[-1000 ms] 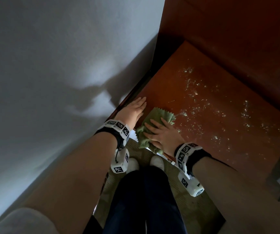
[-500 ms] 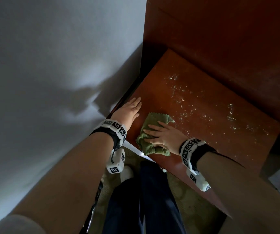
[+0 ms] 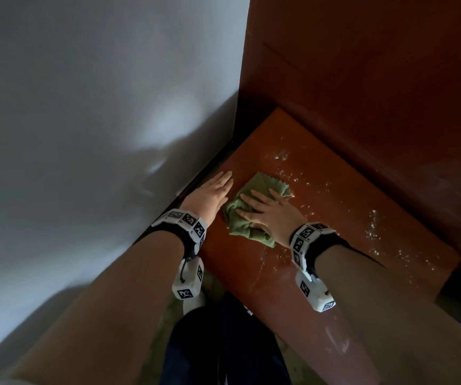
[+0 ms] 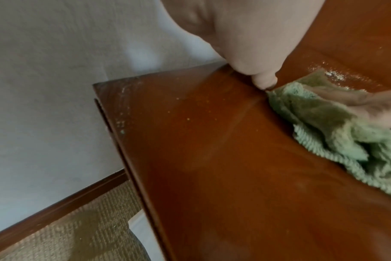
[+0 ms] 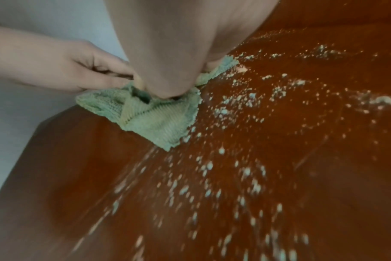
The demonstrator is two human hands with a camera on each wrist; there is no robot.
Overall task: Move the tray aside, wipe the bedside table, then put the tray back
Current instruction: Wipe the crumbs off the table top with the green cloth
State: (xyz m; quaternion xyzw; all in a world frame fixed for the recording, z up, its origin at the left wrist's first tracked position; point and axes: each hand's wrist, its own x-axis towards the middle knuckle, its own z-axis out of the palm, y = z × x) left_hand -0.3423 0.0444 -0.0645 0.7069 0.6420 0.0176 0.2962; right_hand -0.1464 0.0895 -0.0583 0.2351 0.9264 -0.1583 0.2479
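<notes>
the cloth (image 3: pixel 254 207) has slid up the desk (image 3: pixel 335 218) from its near left corner since a second ago, away from the front edge, so the wipe is under way. i judge it far from done: white crumbs (image 3: pixel 373 226) still lie scattered over the middle and right of the desk.

the right hand (image 3: pixel 268 215) lies flat on the cloth, fingers (image 3: pixel 257 197) spread wide and straight, pressing rather than gripping; the cloth bunches under the palm and pokes out beyond the fingertips. the left hand (image 3: pixel 212 195) rests flat on the desk just left of the cloth, fingers straight and together, holding nothing.

the tray is in no view, so presumably set aside already. the crumbs start just right of the cloth's far edge.
</notes>
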